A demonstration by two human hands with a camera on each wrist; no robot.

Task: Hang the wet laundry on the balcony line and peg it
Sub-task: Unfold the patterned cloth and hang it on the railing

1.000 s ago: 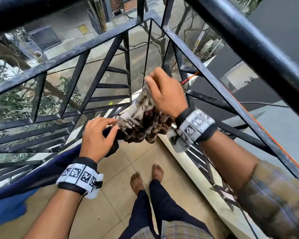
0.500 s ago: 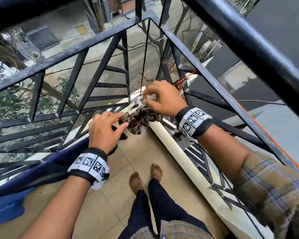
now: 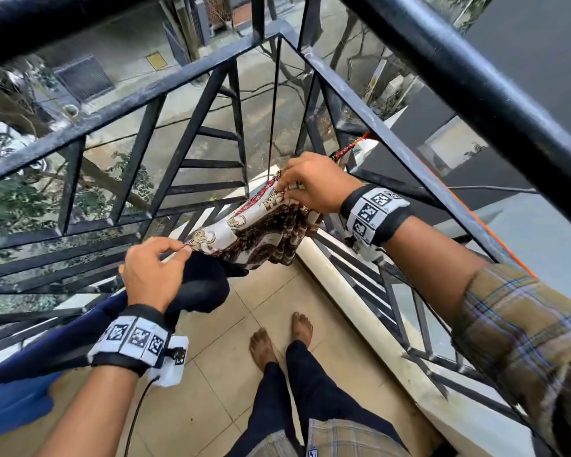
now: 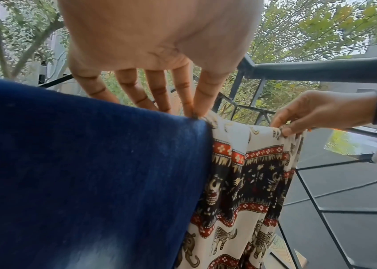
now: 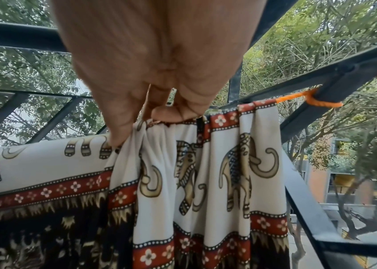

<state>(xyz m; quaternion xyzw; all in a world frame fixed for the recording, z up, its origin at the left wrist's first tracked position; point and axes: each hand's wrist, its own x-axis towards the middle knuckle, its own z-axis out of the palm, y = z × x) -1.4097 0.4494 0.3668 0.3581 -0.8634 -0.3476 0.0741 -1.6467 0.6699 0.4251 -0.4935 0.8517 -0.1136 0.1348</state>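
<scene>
From the head view, the left hand pinches one end of the elephant-print cloth's top edge between thumb and forefinger, with its other fingers near the dark blue garment hanging just beside it, while the right hand pinches the gathered far end close to the corner of the balcony railing; the cloth sags between the two hands and is bunched into folds at the right. To do this spreading well, I judge the hands should draw apart along the line until the top edge lies flat, keeping the fold even on both sides so it will not slide off before pegging; no pegs show in any view. The left wrist view shows what the head view cannot: the left hand with fingertips closed on the very seam where the cloth meets the blue garment, so the two already touch and there is little room leftward. The right wrist view alone shows the orange line knotted round a railing bar, the cloth's red border reaching almost to that knot, and the right hand with thumb and fingers nipped on pleated fabric at the line.
</scene>
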